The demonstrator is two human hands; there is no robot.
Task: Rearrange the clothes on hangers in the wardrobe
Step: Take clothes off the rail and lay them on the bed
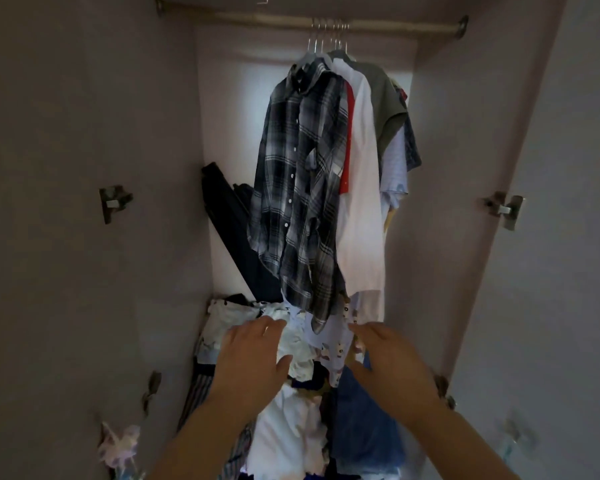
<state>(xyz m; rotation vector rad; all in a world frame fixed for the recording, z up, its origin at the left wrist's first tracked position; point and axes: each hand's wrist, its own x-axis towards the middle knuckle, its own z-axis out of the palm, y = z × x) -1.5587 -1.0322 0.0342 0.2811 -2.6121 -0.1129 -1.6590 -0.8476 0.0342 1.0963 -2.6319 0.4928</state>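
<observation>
Left hand point(253, 355), lower centre: fingers spread flat, resting on the loose pile point(284, 438).
Right hand point(392, 362), lower right of centre: at the edge of a pale printed cloth point(326, 344); grip cannot be told.
Plaid shirt point(298, 188), centre, on hangers point(329, 36) under the rail point(257, 20): likely light, limp and prone to sliding off; best taken by the hanger hook.

Interior of a domestic wardrobe point(84, 116). A hanging rail point(284, 21) spans 12 o'clock, carrying wire hangers point(329, 38) with shirts point(300, 188). Loose garments point(284, 441) pile at 6 o'clock, and door hinges point(113, 202) sit at 9 and 3 o'clock.
</observation>
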